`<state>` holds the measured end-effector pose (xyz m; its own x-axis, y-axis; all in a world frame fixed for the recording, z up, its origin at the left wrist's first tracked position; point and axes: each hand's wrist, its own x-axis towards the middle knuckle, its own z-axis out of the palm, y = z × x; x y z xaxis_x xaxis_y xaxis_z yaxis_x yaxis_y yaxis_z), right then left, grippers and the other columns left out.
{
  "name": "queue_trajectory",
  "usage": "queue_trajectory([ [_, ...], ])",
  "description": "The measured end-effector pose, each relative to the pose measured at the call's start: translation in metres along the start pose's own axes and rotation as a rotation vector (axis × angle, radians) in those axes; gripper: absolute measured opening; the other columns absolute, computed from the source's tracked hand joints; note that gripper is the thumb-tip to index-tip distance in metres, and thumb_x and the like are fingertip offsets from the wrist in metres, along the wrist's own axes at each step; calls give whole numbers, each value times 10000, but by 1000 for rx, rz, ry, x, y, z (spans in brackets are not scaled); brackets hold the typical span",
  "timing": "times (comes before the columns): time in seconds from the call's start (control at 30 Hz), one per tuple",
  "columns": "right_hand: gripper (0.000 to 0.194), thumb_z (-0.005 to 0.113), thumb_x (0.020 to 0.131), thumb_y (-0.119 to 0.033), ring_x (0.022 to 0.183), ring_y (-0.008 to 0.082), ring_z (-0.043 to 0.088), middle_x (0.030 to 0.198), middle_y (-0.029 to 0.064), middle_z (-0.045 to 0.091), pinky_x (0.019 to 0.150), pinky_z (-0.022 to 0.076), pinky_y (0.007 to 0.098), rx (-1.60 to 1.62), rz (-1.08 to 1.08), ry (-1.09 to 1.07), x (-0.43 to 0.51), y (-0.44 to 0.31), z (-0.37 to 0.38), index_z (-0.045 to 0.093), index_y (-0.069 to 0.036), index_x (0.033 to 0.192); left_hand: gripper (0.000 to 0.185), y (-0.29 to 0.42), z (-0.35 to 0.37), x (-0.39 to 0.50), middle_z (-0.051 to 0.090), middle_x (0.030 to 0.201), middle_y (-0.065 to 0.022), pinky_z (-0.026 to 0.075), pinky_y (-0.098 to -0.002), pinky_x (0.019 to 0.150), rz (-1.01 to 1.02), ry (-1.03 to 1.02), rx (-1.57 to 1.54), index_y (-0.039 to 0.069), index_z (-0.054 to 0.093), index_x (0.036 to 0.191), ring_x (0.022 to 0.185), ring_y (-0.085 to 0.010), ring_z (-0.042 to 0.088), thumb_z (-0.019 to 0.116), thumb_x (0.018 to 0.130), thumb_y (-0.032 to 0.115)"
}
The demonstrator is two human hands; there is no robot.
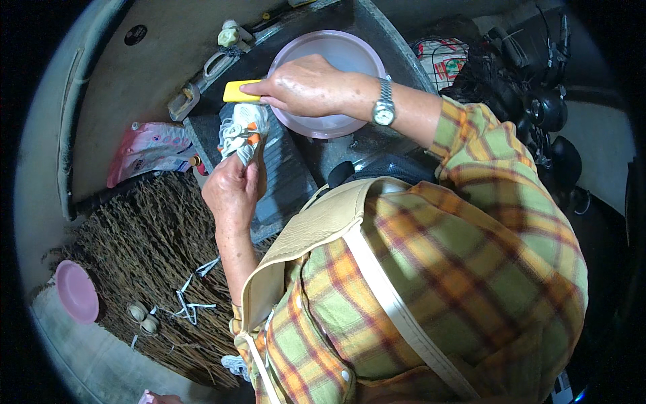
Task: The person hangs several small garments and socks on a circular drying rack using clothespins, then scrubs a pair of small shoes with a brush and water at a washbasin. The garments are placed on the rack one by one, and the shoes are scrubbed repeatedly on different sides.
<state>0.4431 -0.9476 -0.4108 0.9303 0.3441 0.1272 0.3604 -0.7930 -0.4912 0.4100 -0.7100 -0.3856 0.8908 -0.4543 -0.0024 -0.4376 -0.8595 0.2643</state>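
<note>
My left hand [232,187] grips a white sneaker [243,121] with orange patches and white laces by its heel end, over a ridged washboard slab [282,177]. In my right hand [305,86] is a yellow brush or block [242,91], held just above the toe of the sneaker; its underside is hidden, so whether it touches the shoe cannot be told. Behind my right hand, a pink-rimmed basin [328,135] of cloudy liquid stands in a dark stone sink [371,146].
A tap [229,36] and a brush with a handle [214,65] lie along the sink's back edge. At left are a pink plastic bag [151,149], bundled dry stalks [151,227] and a pink bowl [77,292]. A bicycle [555,60] stands at right.
</note>
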Motion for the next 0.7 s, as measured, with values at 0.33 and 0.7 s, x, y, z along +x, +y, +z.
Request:
queue_trajectory([
  [0.33,383,512,970,-265,698,313,683,802,133,685,574,529,428,55,54,-34,-13,3,8,552,-253,1351,159,-7,0,7,645,758,-142,496,-385,636,-132,42,-108,90,689,963,701,-321,645,652,845,190],
  [0.7,388,525,957,-279,751,323,686,813,124,687,626,531,460,64,52,5,-14,5,-3,547,-255,1343,159,-5,3,9,665,799,-144,504,-371,665,-129,78,-165,74,689,955,726,-303,661,650,848,186],
])
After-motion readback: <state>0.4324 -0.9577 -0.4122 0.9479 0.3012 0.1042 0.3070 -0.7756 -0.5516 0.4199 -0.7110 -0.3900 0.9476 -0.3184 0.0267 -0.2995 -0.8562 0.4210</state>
